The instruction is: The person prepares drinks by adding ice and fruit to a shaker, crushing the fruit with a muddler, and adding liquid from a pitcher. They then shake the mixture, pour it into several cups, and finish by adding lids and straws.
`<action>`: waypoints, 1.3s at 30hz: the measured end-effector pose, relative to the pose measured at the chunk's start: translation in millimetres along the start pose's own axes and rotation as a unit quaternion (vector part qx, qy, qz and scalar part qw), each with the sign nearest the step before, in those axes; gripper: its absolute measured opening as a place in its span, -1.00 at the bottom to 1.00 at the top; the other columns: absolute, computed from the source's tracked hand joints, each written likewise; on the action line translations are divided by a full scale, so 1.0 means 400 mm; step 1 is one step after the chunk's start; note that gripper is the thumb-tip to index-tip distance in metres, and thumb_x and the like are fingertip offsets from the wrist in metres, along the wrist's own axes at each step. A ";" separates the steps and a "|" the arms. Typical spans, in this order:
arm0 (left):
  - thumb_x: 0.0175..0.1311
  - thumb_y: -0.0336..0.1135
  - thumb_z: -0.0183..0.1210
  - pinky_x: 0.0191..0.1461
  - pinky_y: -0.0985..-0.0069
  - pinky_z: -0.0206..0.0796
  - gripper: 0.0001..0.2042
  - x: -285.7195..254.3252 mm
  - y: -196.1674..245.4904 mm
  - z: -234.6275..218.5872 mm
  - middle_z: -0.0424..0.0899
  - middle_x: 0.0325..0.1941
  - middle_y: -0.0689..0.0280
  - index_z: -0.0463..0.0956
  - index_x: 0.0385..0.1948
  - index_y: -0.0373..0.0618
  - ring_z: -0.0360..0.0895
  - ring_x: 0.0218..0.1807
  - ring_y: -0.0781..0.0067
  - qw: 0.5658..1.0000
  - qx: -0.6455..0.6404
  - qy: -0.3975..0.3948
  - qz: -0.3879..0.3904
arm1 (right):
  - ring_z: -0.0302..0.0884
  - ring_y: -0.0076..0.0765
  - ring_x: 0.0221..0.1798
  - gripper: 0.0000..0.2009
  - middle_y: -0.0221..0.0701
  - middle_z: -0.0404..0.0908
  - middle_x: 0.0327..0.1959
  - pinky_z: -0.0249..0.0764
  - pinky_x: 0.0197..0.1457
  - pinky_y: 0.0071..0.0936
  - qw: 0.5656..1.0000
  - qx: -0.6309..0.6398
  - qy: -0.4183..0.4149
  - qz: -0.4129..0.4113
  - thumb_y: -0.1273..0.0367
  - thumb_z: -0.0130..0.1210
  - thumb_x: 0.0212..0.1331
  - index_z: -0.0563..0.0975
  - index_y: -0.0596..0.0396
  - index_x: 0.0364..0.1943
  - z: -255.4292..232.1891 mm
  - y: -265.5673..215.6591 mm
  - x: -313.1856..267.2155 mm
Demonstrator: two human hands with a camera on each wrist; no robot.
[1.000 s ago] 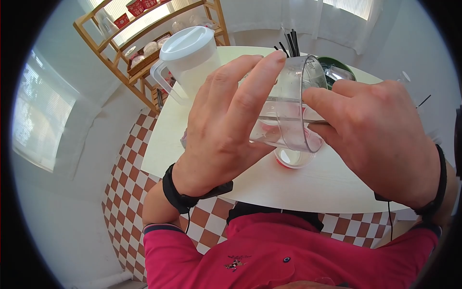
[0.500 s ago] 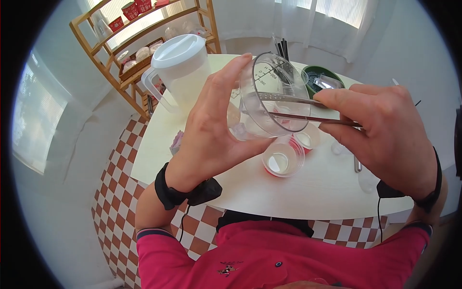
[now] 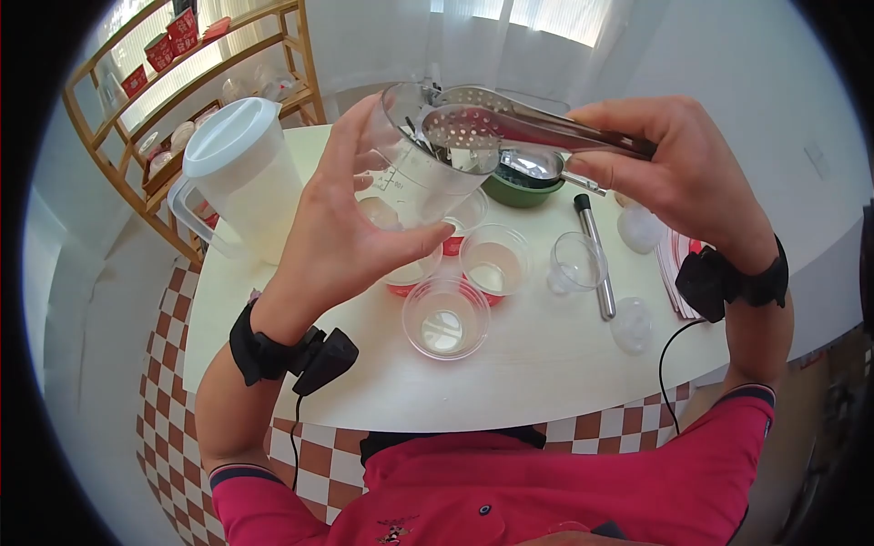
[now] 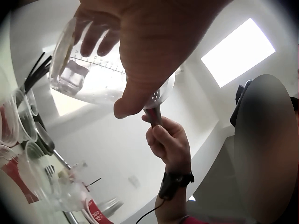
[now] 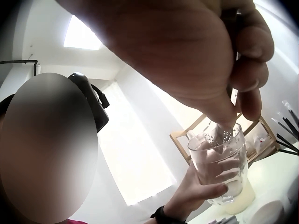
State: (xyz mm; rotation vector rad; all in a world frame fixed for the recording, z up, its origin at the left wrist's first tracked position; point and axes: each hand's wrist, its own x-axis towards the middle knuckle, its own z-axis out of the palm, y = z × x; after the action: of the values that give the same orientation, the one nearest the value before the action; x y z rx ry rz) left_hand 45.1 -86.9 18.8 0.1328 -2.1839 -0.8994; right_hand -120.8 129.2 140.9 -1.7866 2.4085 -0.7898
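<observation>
I have the left hand (image 3: pixel 332 223) curled round the tilted measuring cup (image 3: pixel 410 187), held up above the table (image 3: pixel 546 373), a clear cube (image 4: pixel 73 77) inside. My right hand (image 3: pixel 678 155) pinches the tongs (image 3: pixel 564 135), their perforated ends at the cup's mouth. Below, I see clear tubs (image 3: pixel 412 318) beside a metal rod (image 3: pixel 596 255); farther, a green bowl (image 3: pixel 521 193), a lidded pitcher (image 3: pixel 237 173) and, beyond, a wooden rack (image 3: pixel 310 64).

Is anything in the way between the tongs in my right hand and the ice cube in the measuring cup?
Nothing visible is: the tongs' perforated tips are at the measuring cup's open mouth, and the ice cube lies near its base. Your left hand grips the cup from outside.
</observation>
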 end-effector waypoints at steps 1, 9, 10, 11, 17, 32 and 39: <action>-0.18 -0.15 0.60 0.23 0.18 0.42 0.08 0.010 -0.004 0.003 0.55 0.22 0.01 0.08 0.46 -0.09 0.55 0.19 0.08 1.000 0.001 -0.002 -0.001 | 0.43 -0.62 -0.49 -0.72 -0.42 0.61 -0.52 0.35 -0.40 -0.58 1.000 0.017 0.021 -0.012 0.39 0.27 0.20 0.67 0.28 -0.06 -0.001 0.032 0.005; -0.18 -0.15 0.59 0.23 0.18 0.43 0.08 0.041 -0.044 0.032 0.52 0.26 -0.01 0.08 0.46 -0.07 0.55 0.20 0.06 1.000 -0.001 -0.003 -0.030 | 0.42 -0.70 -0.51 -0.69 -0.52 0.58 -0.53 0.31 -0.49 -0.65 0.992 0.012 0.033 0.122 0.32 0.25 0.26 0.68 0.26 -0.02 -0.027 0.218 0.046; -0.18 -0.15 0.59 0.23 0.17 0.43 0.07 0.039 -0.048 0.032 0.52 0.27 -0.01 0.08 0.46 -0.06 0.55 0.21 0.06 0.999 -0.001 -0.003 -0.032 | 0.41 -0.70 -0.54 -0.68 -0.51 0.58 -0.54 0.30 -0.51 -0.65 0.988 -0.001 0.023 0.150 0.30 0.24 0.26 0.68 0.26 -0.03 -0.018 0.251 0.055; -0.18 -0.15 0.59 0.23 0.17 0.42 0.07 0.037 -0.054 0.032 0.52 0.28 0.00 0.08 0.46 -0.06 0.55 0.23 0.07 1.000 -0.004 0.001 -0.021 | 0.40 -0.68 -0.57 -0.68 -0.48 0.60 -0.55 0.31 -0.52 -0.61 0.987 -0.019 0.011 0.159 0.28 0.24 0.26 0.69 0.25 -0.05 0.001 0.288 0.063; -0.17 -0.21 0.57 0.27 0.16 0.41 0.07 0.016 -0.049 0.017 0.49 0.33 0.08 0.08 0.47 -0.05 0.53 0.29 0.12 1.000 0.002 0.012 0.005 | 0.64 -0.31 -0.50 -0.72 -0.33 0.70 -0.55 0.54 -0.29 -0.30 0.957 -0.158 -0.092 0.224 0.20 0.25 0.15 0.74 0.16 -0.32 0.161 0.483 0.113; -0.38 -0.41 0.61 0.27 0.21 0.41 0.03 -0.064 -0.055 -0.043 0.49 0.33 0.10 0.27 0.36 -0.15 0.48 0.27 -0.02 0.961 0.069 0.040 0.263 | 0.42 -0.67 -0.37 -0.63 -0.45 0.62 -0.37 0.33 -0.32 -0.65 0.996 0.050 0.058 0.041 0.50 0.24 0.06 0.61 0.33 0.01 0.014 0.102 -0.076; -0.18 -0.34 0.59 0.17 0.20 0.46 -0.11 -0.100 -0.042 -0.047 0.54 0.18 0.00 0.31 0.32 -0.17 0.54 0.15 -0.03 0.944 0.146 0.072 0.288 | 0.47 -0.49 -0.45 -0.66 -0.43 0.59 -0.43 0.33 -0.43 -0.51 0.985 -0.114 0.002 -0.127 0.44 0.31 -0.04 0.59 0.23 -0.11 0.081 -0.068 -0.127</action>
State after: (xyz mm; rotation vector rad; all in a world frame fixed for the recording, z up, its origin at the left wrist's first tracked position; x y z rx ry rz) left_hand 83.3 -95.7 -7.7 -0.2792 -2.0336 -0.2268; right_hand -69.2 157.4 110.7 -2.2110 2.3875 -0.5492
